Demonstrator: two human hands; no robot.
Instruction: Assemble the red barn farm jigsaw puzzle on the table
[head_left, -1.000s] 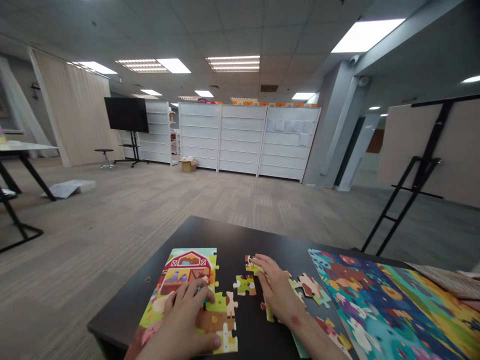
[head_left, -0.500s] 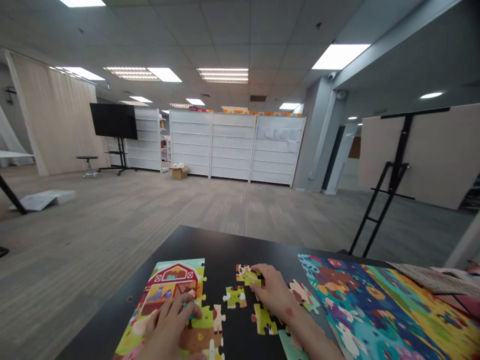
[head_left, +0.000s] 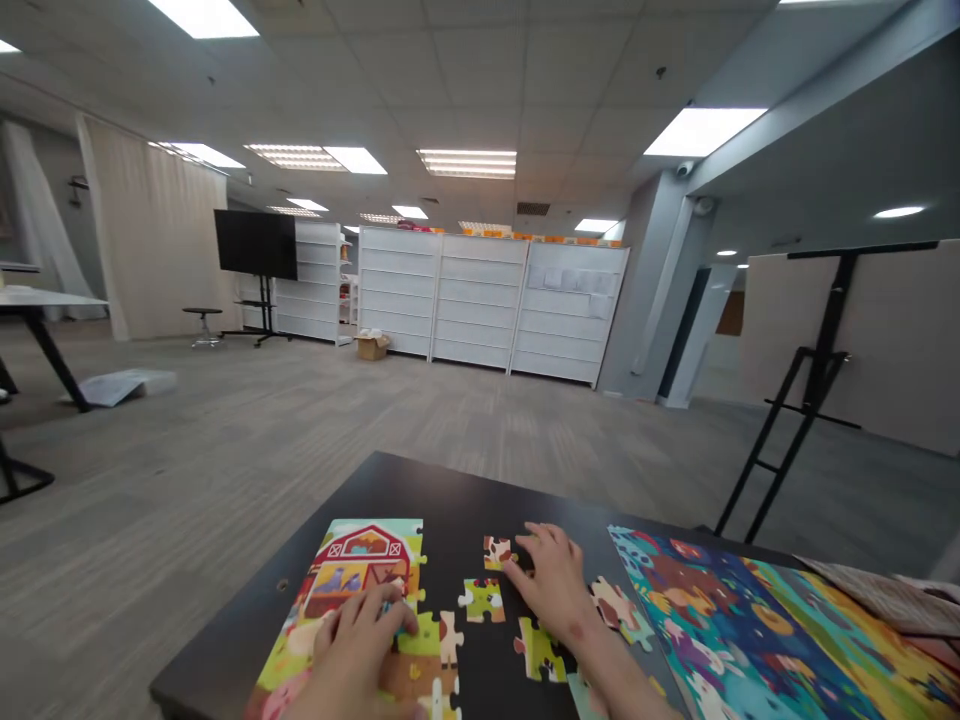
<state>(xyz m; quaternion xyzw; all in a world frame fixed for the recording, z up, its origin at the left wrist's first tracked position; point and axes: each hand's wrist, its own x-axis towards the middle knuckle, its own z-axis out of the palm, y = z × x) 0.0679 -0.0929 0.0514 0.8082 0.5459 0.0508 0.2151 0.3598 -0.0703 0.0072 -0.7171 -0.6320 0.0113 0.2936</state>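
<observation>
My left hand point(head_left: 360, 640) lies with fingers spread on the joined part of a jigsaw puzzle point(head_left: 367, 545), which shows a red barn and animals. My right hand point(head_left: 559, 585) is curled over the table, thumb and fingers around a green puzzle piece that it mostly hides. Just left of its thumb lies a brown-and-white puzzle piece point(head_left: 496, 552). Below that is a green puzzle piece with white patches point(head_left: 482, 600), apart from the joined section. Another green piece point(head_left: 538, 650) sits below my right hand, and pinkish-brown pieces point(head_left: 613, 605) lie beside its wrist.
Colourful illustrated sheets point(head_left: 720, 620) cover the right of the black table point(head_left: 442, 490), with a patterned cloth-like item point(head_left: 877, 590) beyond them. Past the table's far edge stand a black easel-like stand point(head_left: 810, 390), white shelves point(head_left: 480, 300) and a screen point(head_left: 256, 244).
My right hand has shifted slightly right, away from the brown-and-white piece; the green piece beside that one is now mostly hidden under the hand. My left hand stays on the puzzle. The view has turned slightly left.
</observation>
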